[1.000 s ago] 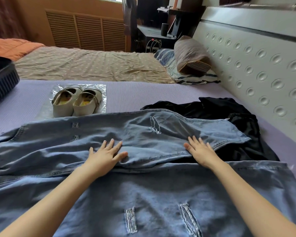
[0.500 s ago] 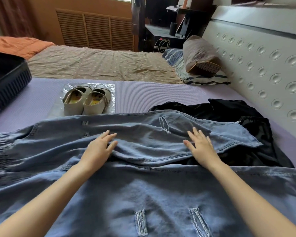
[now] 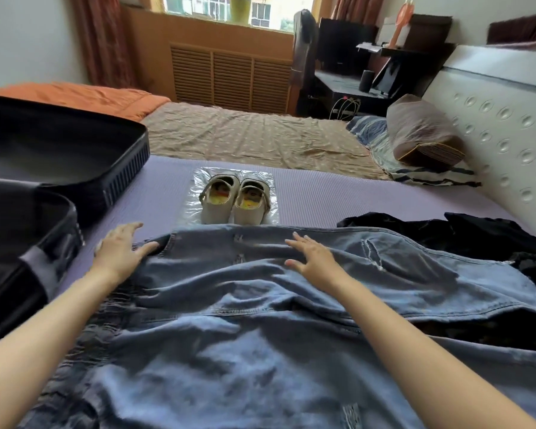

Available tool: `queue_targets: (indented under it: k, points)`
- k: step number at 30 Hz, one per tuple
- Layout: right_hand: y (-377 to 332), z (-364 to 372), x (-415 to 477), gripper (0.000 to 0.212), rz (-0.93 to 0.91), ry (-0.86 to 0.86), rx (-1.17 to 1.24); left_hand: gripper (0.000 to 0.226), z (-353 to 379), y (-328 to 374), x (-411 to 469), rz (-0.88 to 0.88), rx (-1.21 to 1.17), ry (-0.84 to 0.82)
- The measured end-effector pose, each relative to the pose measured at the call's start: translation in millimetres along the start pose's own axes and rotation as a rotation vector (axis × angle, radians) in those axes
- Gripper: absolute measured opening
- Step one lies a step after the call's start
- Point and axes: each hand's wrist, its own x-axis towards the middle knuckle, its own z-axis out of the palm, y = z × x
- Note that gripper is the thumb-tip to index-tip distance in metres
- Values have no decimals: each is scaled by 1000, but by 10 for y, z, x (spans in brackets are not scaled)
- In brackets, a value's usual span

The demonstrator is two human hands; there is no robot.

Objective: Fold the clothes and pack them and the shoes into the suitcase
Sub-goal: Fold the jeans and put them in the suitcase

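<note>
Ripped blue jeans (image 3: 260,329) lie spread across the purple mat in front of me. My left hand (image 3: 121,247) lies flat at the jeans' left end, fingers straight, thumb touching the hem. Flat on the denim near the middle rests my right hand (image 3: 313,258), fingers spread. A pair of beige shoes (image 3: 235,201) stands on a clear plastic sheet just beyond the jeans. An open black suitcase (image 3: 59,156) sits at the left. A black garment (image 3: 446,233) lies crumpled at the right, partly under the jeans.
The purple mat (image 3: 322,199) covers the near bed, which meets a white padded headboard (image 3: 508,134) on the right. Beyond lie a tan sheet (image 3: 245,134), an orange blanket (image 3: 81,97) and a bagged pillow (image 3: 421,134).
Both hands slid left across the jeans, the left one reaching the hem end. The view swung left and up, bringing the suitcase into sight.
</note>
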Motion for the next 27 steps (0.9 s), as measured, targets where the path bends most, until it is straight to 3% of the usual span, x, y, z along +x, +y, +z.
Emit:
queue_targets:
  k: [3, 5, 9, 11, 13, 16, 18, 27]
  points:
    - [-211, 59, 212, 59, 43, -35, 25, 69, -63, -126, 170, -145, -166, -141]
    - [-310, 90, 329, 60, 65, 3, 54, 77, -81, -199, 254, -132, -164, -237]
    - [-384, 108, 546, 58, 121, 44, 54, 40, -126, -236, 352, -99, -166, -338]
    - [-361, 153, 677, 60, 158, 39, 40, 28, -122, -245, 395, -60, -167, -299]
    - [-333, 188, 788, 61, 196, 65, 16, 24, -104, -195, 395, -20, -170, -129]
    - [-340, 182, 869, 37, 178, 215, -60, 33, -90, -126, 394, 15, -169, 120]
    - [-322, 172, 883, 25, 139, 266, -98, 34, -58, -166, 379, 9, -203, 126]
    - [-171, -71, 617, 8, 43, 188, 401, 26, -308, -172, 261, -35, -512, -54]
